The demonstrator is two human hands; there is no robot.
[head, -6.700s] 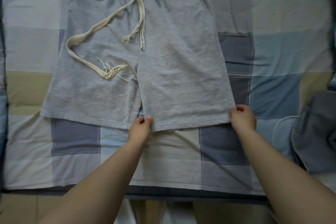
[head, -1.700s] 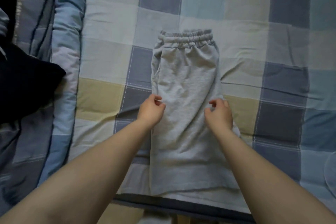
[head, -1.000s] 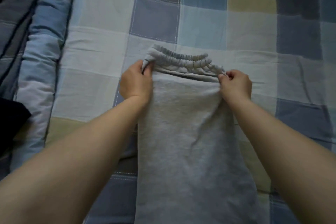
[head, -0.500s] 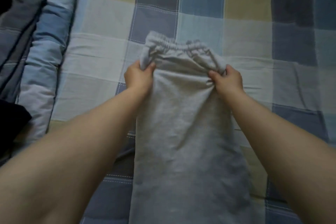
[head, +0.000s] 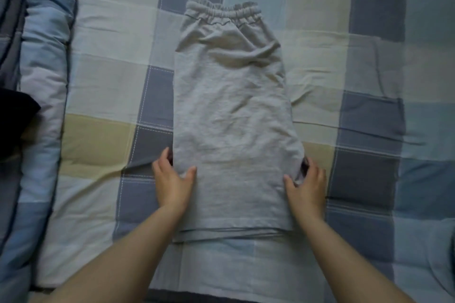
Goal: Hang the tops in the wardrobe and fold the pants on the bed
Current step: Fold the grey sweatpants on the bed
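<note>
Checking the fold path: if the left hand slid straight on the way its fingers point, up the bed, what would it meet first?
The left hand points up along the left edge of the grey shorts. Going straight on, it looks likely to run beside that edge over the checked bedsheet, perhaps brushing the shorts.

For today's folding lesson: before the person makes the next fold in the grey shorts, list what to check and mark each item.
1. Grey shorts folded lengthwise, lying flat on the checked bedsheet: ok.
2. Waistband at the far end, hems near the person: ok.
3. Left hand at the left edge, thumb on top: ok.
4. Right hand at the right edge, level with the left: ok.
5. Fabric smooth: not ok, wrinkles below the waistband.
6. Drawstring tucked inside: cannot tell.
</note>
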